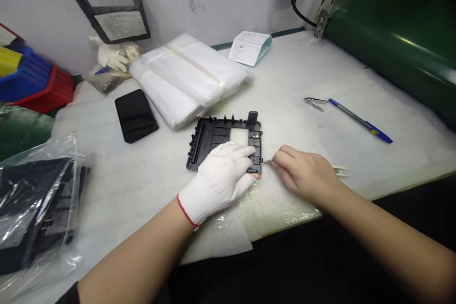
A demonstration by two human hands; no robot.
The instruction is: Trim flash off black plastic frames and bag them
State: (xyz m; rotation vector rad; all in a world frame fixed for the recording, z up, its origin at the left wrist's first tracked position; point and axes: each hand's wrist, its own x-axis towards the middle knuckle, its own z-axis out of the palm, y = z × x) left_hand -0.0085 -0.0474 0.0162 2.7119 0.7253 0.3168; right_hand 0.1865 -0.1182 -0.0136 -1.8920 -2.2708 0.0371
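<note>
A black plastic housing panel [210, 137] with ribs, edge clips and a rectangular cutout lies flat on the table. My left hand [223, 178], in a white knit glove with a red cuff, holds it down, fingers across its near right part and thumb at the near edge. My right hand [306, 173] is bare and closed in a pinch around a slim tool with a pointed metal tip [266, 162]. That tip meets the panel's right edge near its corner. Most of the tool is hidden in the hand; pale ends show behind the palm.
Wrapped white sheets or bags [192, 71] and a black phone [136, 115] lie beyond the panel. Nail clippers [315, 102] and a blue pen [359, 120] rest to the right, before a green conveyor belt [392, 33]. Bagged black parts [39, 199] sit left, below bins [46, 90].
</note>
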